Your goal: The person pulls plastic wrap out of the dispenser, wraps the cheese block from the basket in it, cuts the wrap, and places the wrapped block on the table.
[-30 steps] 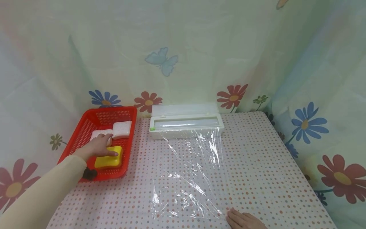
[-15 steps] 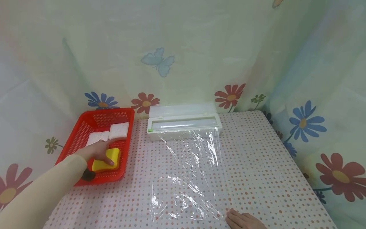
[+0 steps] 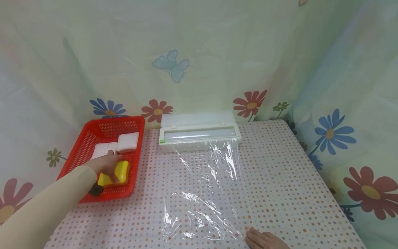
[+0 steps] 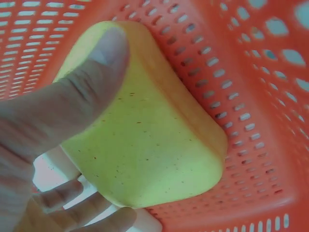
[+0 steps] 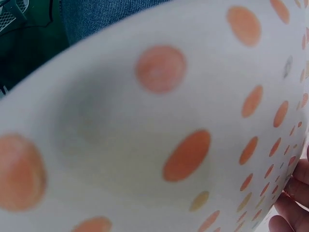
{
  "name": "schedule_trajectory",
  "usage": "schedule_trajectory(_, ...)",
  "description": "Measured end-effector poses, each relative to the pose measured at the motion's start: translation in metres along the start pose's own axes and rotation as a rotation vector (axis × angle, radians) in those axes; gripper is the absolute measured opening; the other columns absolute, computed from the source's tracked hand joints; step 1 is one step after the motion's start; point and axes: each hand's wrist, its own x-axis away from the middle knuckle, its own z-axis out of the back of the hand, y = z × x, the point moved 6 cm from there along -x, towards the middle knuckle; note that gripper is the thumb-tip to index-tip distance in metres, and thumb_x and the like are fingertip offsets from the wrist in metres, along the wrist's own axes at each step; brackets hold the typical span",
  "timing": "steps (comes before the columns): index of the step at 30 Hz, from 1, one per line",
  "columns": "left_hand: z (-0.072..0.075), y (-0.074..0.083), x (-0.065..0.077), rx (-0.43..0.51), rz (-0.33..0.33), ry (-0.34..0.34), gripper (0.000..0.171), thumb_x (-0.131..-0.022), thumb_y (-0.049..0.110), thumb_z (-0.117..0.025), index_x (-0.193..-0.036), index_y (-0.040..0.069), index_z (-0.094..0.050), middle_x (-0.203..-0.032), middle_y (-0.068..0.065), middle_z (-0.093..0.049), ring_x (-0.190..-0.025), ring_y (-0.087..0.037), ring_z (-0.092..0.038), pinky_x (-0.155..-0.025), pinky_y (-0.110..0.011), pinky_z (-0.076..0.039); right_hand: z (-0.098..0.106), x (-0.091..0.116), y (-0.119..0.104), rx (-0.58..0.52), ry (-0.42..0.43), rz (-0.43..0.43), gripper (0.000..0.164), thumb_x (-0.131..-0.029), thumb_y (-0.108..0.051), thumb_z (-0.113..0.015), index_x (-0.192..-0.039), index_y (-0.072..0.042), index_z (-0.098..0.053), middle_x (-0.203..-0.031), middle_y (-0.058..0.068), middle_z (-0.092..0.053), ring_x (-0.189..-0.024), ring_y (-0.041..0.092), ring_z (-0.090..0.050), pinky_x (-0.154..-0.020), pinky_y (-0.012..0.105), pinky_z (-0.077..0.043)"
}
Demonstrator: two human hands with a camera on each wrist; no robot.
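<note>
My left hand (image 3: 107, 164) is inside the red plastic basket (image 3: 140, 138), on a yellow sponge (image 3: 123, 171) with curved-in sides. The left wrist view shows the thumb (image 4: 108, 58) across the sponge's top face and the other fingers at its opposite edge. Two white blocks (image 3: 128, 142) lie behind it in the basket. My right hand (image 3: 264, 238) rests on the table at the near right corner of a sheet of clear cling film (image 3: 202, 200), fingers extended. The film runs from a white dispenser box (image 3: 199, 146) with its lid raised; a roll lies inside.
A dotted cloth (image 3: 280, 186) covers the table. Behind and to the right hangs a flower-print curtain (image 3: 211, 62). The right wrist view takes in the table's near edge and blue denim (image 5: 106, 17) beyond it.
My left hand has come down onto the yellow sponge, its thumb shifting toward the near side. The head view has shifted slightly. My right hand has stayed by the film's corner.
</note>
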Motion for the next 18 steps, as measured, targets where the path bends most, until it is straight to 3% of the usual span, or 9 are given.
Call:
schedule_trajectory(5,-0.0019,0.0013,-0.0001,-0.051,0.01,-0.025,0.119,-0.055,0.033,-0.1,-0.155,0.009,-0.039,-0.148,-0.034,-0.035,-0.119,-0.047,-0.049,-0.096,-0.069,-0.052,0.0009,0.0001,0.0012,0.029,0.036,0.017,0.062,-0.102,-0.063,-0.046,-0.124,-0.011,-0.071,-0.129,0.0,-0.071,-0.117,0.013,-0.067,-0.083,0.019,-0.056)
schedule_trajectory(9,-0.0045,0.001,-0.0003,-0.069,0.03,-0.037,0.126,-0.055,0.029,-0.1,-0.158,0.008,-0.032,-0.158,-0.036,-0.022,-0.123,-0.051,-0.048,-0.095,-0.068,-0.053,0.0003,0.0005,0.0007,0.034,0.048,0.023,0.061,-0.102,-0.062,-0.046,-0.126,-0.011,-0.069,-0.13,0.001,-0.071,-0.118,0.012,-0.066,-0.083,0.019,-0.055)
schedule_trajectory(13,-0.0074,-0.0012,0.0019,-0.031,0.04,-0.033,0.126,-0.056,0.028,-0.1,-0.158,0.009,-0.029,-0.15,-0.028,-0.04,-0.12,-0.046,-0.05,-0.097,-0.069,-0.051,-0.0001,0.001,-0.0005,0.035,0.06,0.028,0.06,-0.103,-0.061,-0.045,-0.13,-0.012,-0.067,-0.131,0.001,-0.07,-0.122,0.01,-0.064,-0.084,0.017,-0.054)
schedule_trajectory(18,-0.0089,-0.0062,0.0081,0.059,0.081,-0.028,0.118,-0.056,0.03,-0.099,-0.154,0.014,-0.036,-0.126,-0.014,-0.058,-0.11,-0.036,-0.054,-0.092,-0.066,-0.054,0.0035,0.0023,0.0001,0.085,0.144,0.047,0.059,-0.102,-0.061,-0.046,-0.14,-0.019,-0.061,-0.128,-0.001,-0.071,-0.148,-0.007,-0.031,-0.084,0.012,-0.05)
